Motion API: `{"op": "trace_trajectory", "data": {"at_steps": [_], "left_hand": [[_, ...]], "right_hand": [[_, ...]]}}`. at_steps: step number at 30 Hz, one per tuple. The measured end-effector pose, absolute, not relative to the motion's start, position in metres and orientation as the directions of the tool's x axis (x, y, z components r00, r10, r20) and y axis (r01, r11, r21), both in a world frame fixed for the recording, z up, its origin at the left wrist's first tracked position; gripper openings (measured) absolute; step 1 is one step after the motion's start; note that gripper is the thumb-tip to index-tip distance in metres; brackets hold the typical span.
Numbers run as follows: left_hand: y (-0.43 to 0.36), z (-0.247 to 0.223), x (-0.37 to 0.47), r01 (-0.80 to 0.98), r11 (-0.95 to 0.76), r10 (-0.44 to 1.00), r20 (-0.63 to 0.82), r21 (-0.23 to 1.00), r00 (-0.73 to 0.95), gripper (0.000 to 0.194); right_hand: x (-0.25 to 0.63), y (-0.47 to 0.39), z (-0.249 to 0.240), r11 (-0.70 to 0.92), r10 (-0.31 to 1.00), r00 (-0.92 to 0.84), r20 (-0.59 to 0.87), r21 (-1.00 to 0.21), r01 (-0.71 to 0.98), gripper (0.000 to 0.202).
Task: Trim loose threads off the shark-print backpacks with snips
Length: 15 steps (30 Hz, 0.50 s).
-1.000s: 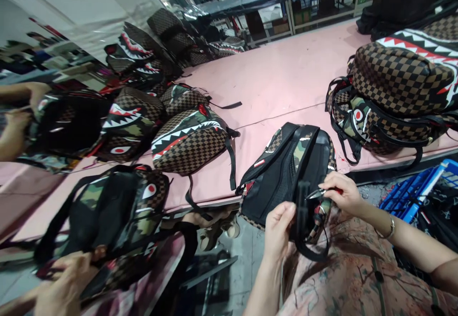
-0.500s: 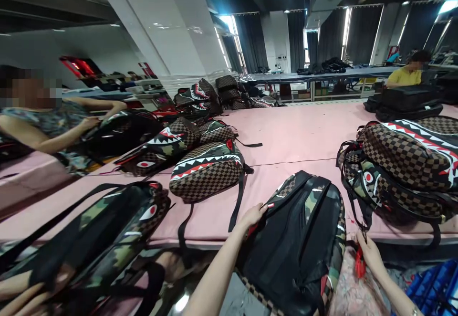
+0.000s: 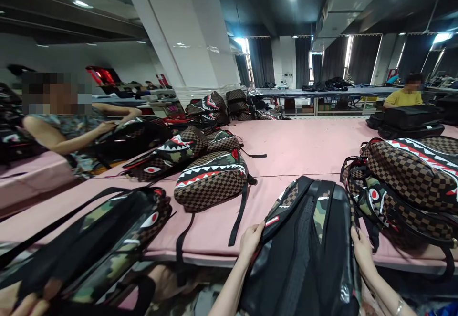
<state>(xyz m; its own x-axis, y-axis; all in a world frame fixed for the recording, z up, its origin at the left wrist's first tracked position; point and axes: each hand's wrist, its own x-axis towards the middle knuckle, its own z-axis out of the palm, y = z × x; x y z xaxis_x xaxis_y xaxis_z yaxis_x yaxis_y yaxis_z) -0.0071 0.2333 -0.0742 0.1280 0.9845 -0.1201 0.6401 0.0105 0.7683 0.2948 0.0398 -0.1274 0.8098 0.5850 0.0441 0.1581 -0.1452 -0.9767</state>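
Note:
A backpack [image 3: 302, 258] with a black back panel and camouflage and brown check trim leans on the near edge of the pink table, its straps facing me. My left hand [image 3: 251, 240] is closed on its left edge, beside a small red label [image 3: 272, 221]. My right hand [image 3: 363, 249] grips the opposite edge, fingers partly hidden behind the bag. Whether the red-handled tool is still in that hand cannot be seen. To the right lie two stacked backpacks [image 3: 411, 173] with shark-mouth prints. A check backpack [image 3: 211, 187] rests on the table to the left.
At lower left, another person's hand [image 3: 30, 304] is on a camouflage backpack [image 3: 107, 239]. More bags [image 3: 171, 151] lie along the pink table [image 3: 296, 149]. A person [image 3: 77, 130] works at far left, another [image 3: 406, 97] behind black bags [image 3: 410, 120]. A white pillar [image 3: 186, 34] rises behind.
My right hand has moved up to the backpack's right edge; the red-handled tool it held is out of sight. The backpack has turned more upright. The view has tilted up slightly.

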Motion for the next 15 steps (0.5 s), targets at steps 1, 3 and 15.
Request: {"op": "trace_trajectory", "data": {"at_steps": [1,3,15], "left_hand": [[0.228,-0.068,-0.008,0.594,-0.017,0.990,-0.072,0.804,0.125,0.048],[0.221,-0.056,-0.007,0.508,-0.076,0.993,0.021,0.858,0.113,0.050],[0.197,0.022,0.059,0.096,-0.708,0.697,0.714,0.700,-0.064,0.039]], "right_hand": [[0.301,0.042,-0.115,-0.106,0.600,0.796,0.079,-0.979,0.176,0.061],[0.316,0.047,-0.087,-0.003,0.604,0.776,0.182,-0.973,0.230,0.061],[0.340,0.063,0.023,0.217,0.273,0.766,0.582,-0.813,0.541,0.050]]}}
